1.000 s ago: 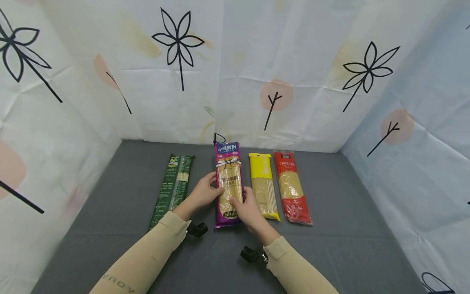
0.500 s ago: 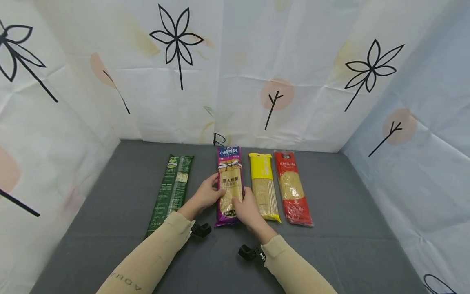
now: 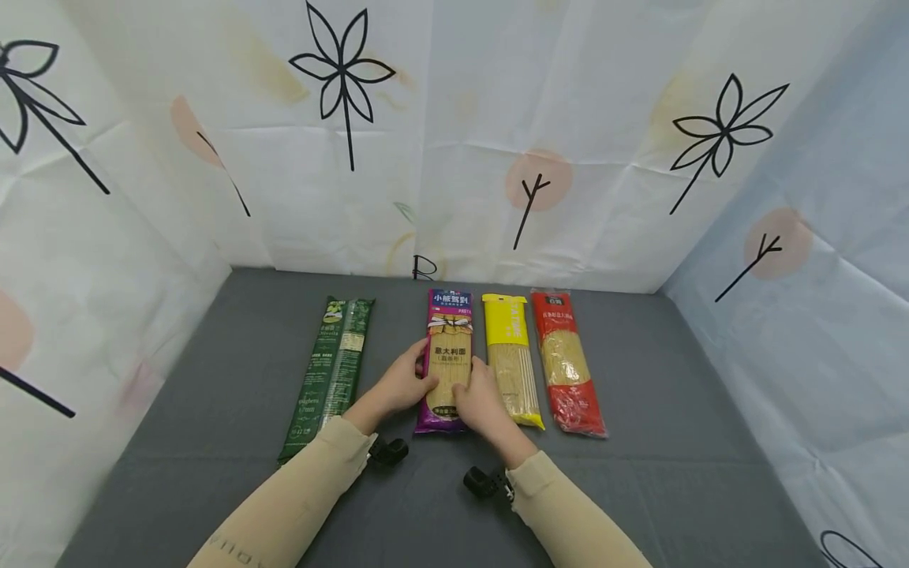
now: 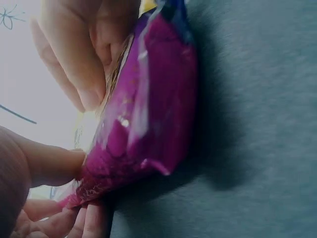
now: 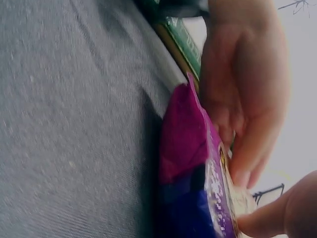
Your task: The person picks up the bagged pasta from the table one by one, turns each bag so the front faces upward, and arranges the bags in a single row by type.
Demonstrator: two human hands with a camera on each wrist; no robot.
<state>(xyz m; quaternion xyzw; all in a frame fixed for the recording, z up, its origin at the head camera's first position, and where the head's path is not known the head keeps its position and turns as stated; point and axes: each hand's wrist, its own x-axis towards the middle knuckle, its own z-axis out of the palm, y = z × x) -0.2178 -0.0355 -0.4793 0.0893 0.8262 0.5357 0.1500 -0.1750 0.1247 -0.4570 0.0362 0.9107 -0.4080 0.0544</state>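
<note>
Currently purple pasta pack (image 3: 450,338) is between green pack (image 3: 330,367) and yellow pack (image 3: 510,359), face up. Long axis runs away from the person, slight lean right, 小熊驾到 end toward the white backdrop (image 3: 454,142). Left hand (image 3: 399,384) and right hand (image 3: 486,404) each grip a long edge, fingers curled, thumbs on top. Front reads "PASTA", "意大利面". Grey cloth (image 3: 660,410) below; backdrop has black plant drawings.
</note>
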